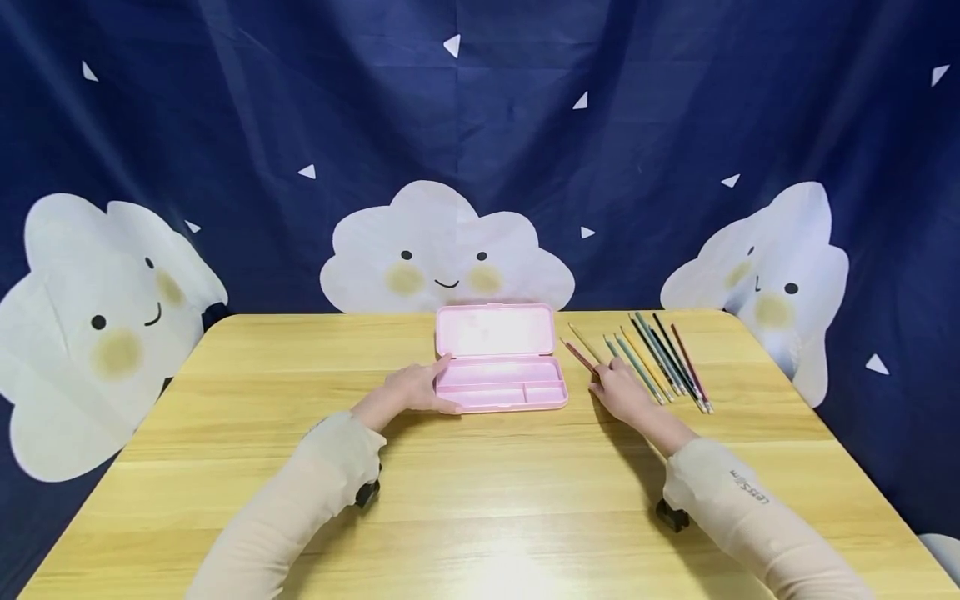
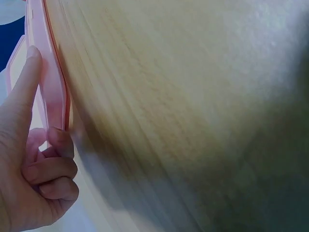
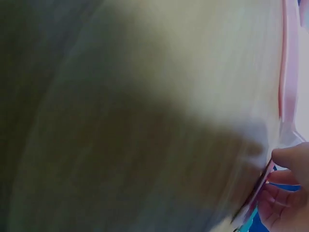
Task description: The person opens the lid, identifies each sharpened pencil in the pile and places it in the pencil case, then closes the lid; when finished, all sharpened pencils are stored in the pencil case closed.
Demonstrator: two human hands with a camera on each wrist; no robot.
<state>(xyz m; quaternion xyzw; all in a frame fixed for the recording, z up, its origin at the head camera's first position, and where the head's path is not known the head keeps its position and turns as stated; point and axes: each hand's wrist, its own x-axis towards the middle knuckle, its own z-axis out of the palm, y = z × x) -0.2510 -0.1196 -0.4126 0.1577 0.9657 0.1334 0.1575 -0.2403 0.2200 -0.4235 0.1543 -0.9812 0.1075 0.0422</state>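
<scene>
An opened pink pencil case [image 1: 480, 398] lies near the table's far edge, its lid [image 1: 495, 330] tipped back and its compartments bare. My left hand [image 1: 411, 387] grips the case's left end, with a finger at the back corner and the thumb at the front one. In the left wrist view a straight thumb [image 2: 26, 79] lies along the pink wall while other fingers curl. Right of the case, my right hand [image 1: 622, 392] pinches a dark red pencil [image 1: 579, 356], seen between thumb and fingers in the right wrist view. A yellowish pencil [image 1: 585, 342] lies just beyond that hand.
Several more pencils, such as a yellow one [image 1: 646, 364] and a dark red one [image 1: 692, 367], lie slanted side by side right of my right hand. The wooden table [image 1: 465, 492] ends at a dark blue curtain [image 1: 510, 125] printed with clouds.
</scene>
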